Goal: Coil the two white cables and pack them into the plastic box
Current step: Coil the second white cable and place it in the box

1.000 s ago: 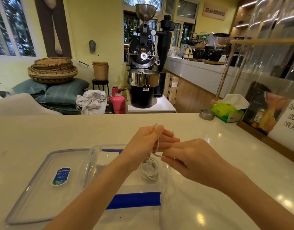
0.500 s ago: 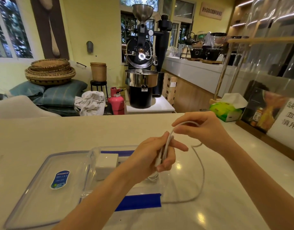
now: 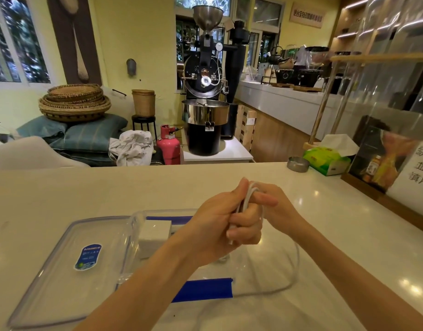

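Note:
Above the clear plastic box [image 3: 134, 225] with blue clips, my left hand [image 3: 220, 220] grips several loops of a white cable [image 3: 247, 197]. My right hand [image 3: 277, 206] sits just behind the left, its fingers curled round the top of the loops. The loose tail of the cable [image 3: 296, 263] sweeps right and down over the counter, then back toward the box. A white block [image 3: 155, 232] lies inside the box. My left wrist hides the other coiled cable seen in the box a second ago.
The box's transparent lid [image 3: 62, 271] with a blue sticker lies flat to the left. A metal tin [image 3: 298, 164], a green tissue pack [image 3: 327, 161] and a framed sign [image 3: 401, 163] stand at the counter's far right.
My right hand drew the cable out to the right, then came back to the left hand, laying another loop there. The loose tail is shorter.

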A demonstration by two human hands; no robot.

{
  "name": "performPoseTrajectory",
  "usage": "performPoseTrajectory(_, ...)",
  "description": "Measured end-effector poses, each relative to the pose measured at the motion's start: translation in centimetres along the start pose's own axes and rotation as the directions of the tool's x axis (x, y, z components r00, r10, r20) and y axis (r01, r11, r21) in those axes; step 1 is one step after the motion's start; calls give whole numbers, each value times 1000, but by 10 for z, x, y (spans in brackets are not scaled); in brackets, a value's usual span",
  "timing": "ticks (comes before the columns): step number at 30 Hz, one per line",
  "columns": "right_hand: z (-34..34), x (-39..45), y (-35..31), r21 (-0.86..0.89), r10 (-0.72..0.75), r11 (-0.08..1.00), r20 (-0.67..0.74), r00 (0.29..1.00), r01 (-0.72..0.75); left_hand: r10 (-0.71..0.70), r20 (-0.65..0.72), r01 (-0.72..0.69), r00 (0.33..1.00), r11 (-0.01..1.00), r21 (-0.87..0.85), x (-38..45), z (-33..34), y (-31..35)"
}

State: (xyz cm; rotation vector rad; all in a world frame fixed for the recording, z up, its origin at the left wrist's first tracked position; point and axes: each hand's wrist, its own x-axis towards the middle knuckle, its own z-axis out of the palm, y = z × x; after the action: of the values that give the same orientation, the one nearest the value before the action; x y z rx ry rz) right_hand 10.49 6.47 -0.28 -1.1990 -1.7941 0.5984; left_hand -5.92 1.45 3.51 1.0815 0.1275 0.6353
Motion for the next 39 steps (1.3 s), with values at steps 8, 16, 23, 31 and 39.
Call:
performPoseTrajectory(8,5,-7,5,-411,-63,910,5,998,59,56,-41,-64,998,969,-239,1,4,7)
performPoseTrajectory(16,21,-42,-14,-481,-228,846,66,971,231,159,-361,-321,919,832,-452,10,-8,27)
performPoseTrajectory(23,18,-60,-32,-581,-298,698,297,907,419,276,-521,-352,808,935,-50,17,-24,17)
performPoseTrajectory(31,8,-57,-56,-667,-217,566,448,867,485,401,-503,-70,766,828,556,19,-24,-5)
performPoseTrajectory(39,-15,-52,-72,-640,-225,503,553,803,581,312,-387,217,868,463,860,12,-24,-6)
